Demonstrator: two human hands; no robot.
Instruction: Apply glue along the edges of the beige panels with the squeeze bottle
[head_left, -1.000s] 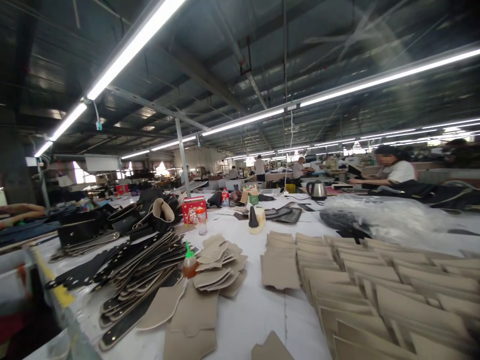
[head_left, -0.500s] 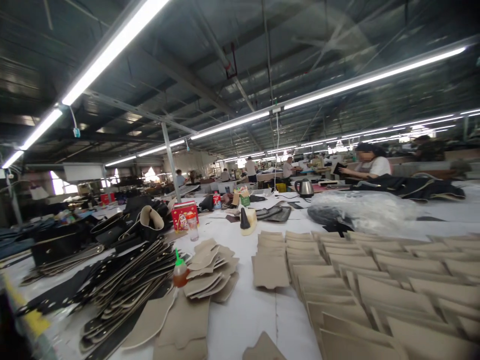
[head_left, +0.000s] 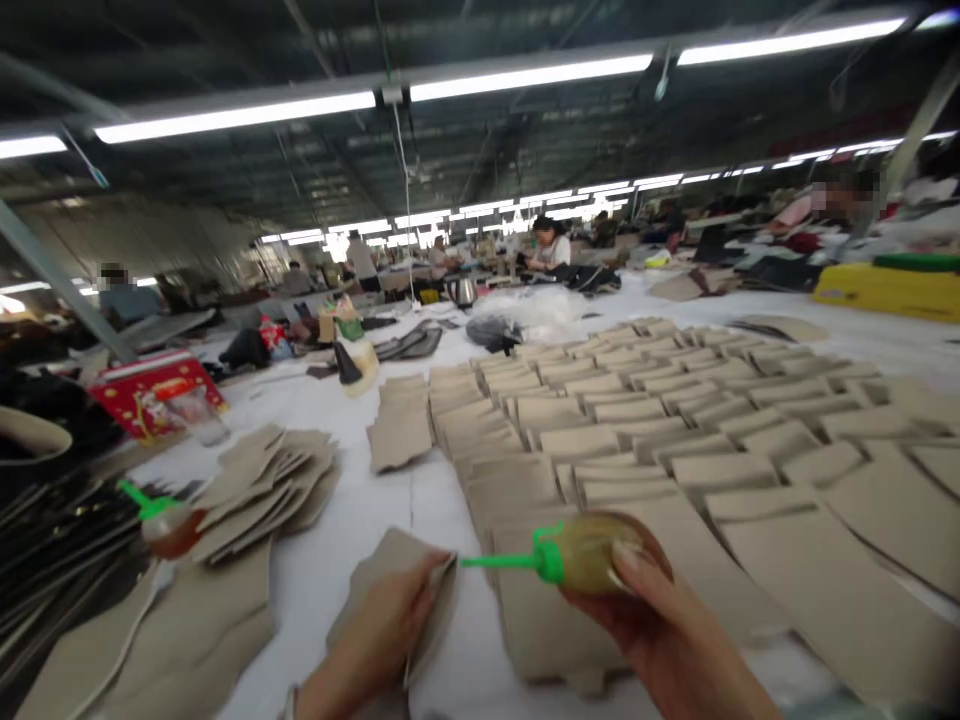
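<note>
Head view. A long white work table [head_left: 360, 520] fills the frame. Most of its right half is covered by overlapping rows of tan cut pieces [head_left: 637, 420]. At the left lie a fanned heap of similar pieces [head_left: 262, 485] and, at the edge, dark strips [head_left: 52, 540]. A red box [head_left: 154, 390] stands further back. Other people work at distant tables.

In the near foreground, the right hand [head_left: 660, 620] is wrapped around a squeeze bottle [head_left: 592, 550] of amber liquid, held on its side with fingers closed on its body. The left hand [head_left: 375, 640] pinches a single tan piece [head_left: 390, 570] by its right edge, lifting that edge slightly off the table. The bottle's green nozzle [head_left: 499, 562] points left, and its tip is at or just beside the pinched edge; blur hides whether they touch. A second, like bottle [head_left: 169, 520] lies by the heap, well apart from both hands.

Judged step: dispensing liquid along the held piece's edge, about at its start. A next move here calls for a light, even squeeze with the tip kept on the edge, while the left hand keeps the piece still.
</note>
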